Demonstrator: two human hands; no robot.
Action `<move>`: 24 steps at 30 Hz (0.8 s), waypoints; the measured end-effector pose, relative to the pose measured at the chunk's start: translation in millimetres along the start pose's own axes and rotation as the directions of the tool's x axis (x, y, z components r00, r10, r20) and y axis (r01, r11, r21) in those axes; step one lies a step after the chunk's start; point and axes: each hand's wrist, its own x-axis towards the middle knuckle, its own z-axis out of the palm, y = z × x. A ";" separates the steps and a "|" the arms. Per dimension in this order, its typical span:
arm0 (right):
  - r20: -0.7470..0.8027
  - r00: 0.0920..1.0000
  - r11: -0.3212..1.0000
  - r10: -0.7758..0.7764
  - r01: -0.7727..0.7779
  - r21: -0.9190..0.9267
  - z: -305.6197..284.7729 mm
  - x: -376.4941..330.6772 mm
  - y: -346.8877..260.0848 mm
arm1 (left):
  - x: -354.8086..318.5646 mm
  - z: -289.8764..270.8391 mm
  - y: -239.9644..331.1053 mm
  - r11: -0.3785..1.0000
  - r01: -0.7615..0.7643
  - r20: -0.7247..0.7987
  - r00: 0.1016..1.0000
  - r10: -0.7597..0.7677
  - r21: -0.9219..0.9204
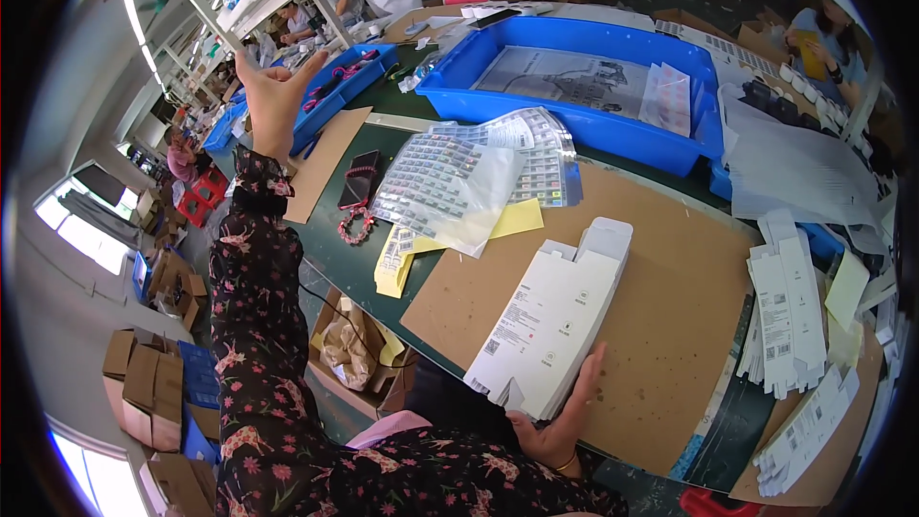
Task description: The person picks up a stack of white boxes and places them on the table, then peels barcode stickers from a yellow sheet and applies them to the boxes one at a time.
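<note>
My left hand (276,101) is raised at the left, thumb and fingers spread, with nothing in it. It is beside a blue tray (347,86) that holds dark and pink items. My right hand (565,426) cups the near end of a stack of flattened white cartons (555,316), thumb at the end and fingers along the right side. The stack lies slanted on a brown cardboard sheet (661,345). Beyond it are clear sticker sheets (440,177) with rows of small labels, and yellow label strips (394,268) lie partly under them.
A large blue bin (574,120) with printed sheets stands at the back. More flat white cartons (787,311) lie at the right. A phone (359,177) and a beaded bracelet (355,226) are left of the stickers. Below the table edge sits an open box (330,393) with crumpled paper.
</note>
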 end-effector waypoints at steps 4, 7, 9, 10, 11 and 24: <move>0.016 1.000 1.000 -0.015 0.015 0.010 -1.4 0.0 1.0 | 3.2 -1.0 -12.2 0.999 0.041 0.002 0.999 -0.041 -0.026; 0.019 1.000 1.000 -0.021 0.021 0.011 -1.3 0.1 2.7 | 8.2 -5.8 -20.6 0.998 0.064 0.011 0.998 -0.063 -0.011; 0.019 0.999 1.000 -0.029 0.029 -0.003 -1.7 0.6 2.8 | 11.7 -7.0 -21.7 0.998 0.052 -0.020 0.998 -0.051 0.038; 0.019 0.999 1.000 -0.027 0.027 -0.004 -1.7 0.9 2.3 | 12.9 -7.5 -22.4 0.995 0.041 -0.052 0.998 -0.037 0.087; 0.023 0.999 1.000 -0.026 0.026 -0.009 -1.7 1.2 1.6 | 13.1 -7.3 -23.3 0.990 0.032 -0.084 0.996 -0.021 0.135; 0.028 1.000 1.000 -0.011 0.011 -0.023 0.1 3.2 0.2 | 4.5 -15.5 -35.5 0.994 0.048 -0.060 0.997 -0.043 0.098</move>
